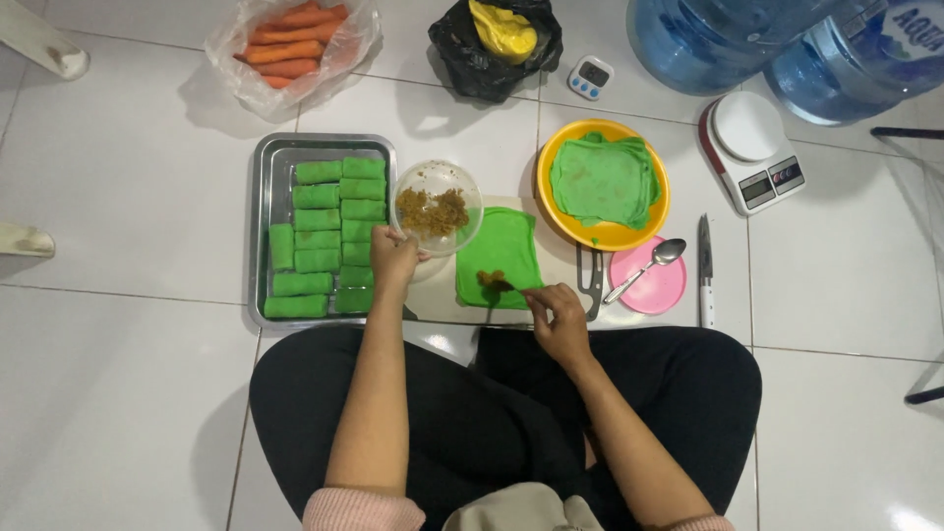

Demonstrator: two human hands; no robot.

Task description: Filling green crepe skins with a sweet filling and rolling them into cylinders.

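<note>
At frame centre, the left hand (393, 258) gripped a clear bowl (437, 207); the right hand's (560, 317) pinched fingers held a utensil over a green crepe (501, 251).

Tray (262, 236) left, plate (602, 236) right.

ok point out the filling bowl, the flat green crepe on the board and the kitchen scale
filling bowl (437, 208), head view, on the brown filling inside it
flat green crepe (506, 246), head view, on its bare upper middle
kitchen scale (747, 126), head view, on its round white platform
</note>
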